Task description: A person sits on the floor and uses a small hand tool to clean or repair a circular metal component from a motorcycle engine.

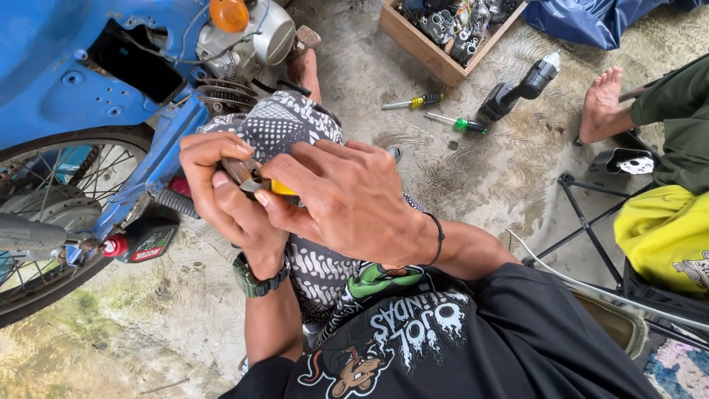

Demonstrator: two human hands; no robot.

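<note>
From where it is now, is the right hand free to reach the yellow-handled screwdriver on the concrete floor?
Probably not at once: the right hand is pinching a small yellow-and-metal part together with the left hand. The yellow-handled screwdriver lies uncovered beyond the raised knee, floor around it open.

Both hands meet over the lap, beside the blue motorcycle (81, 89). The left hand (225, 196) pinches a small metal part (242, 174), and the right hand (347, 199) closes its grip on what looks like a yellow-handled tool (283, 188). Two screwdrivers (413, 102) and a cordless drill (517, 90) lie on the concrete floor (473, 177) near a wooden crate (421, 48).
</note>
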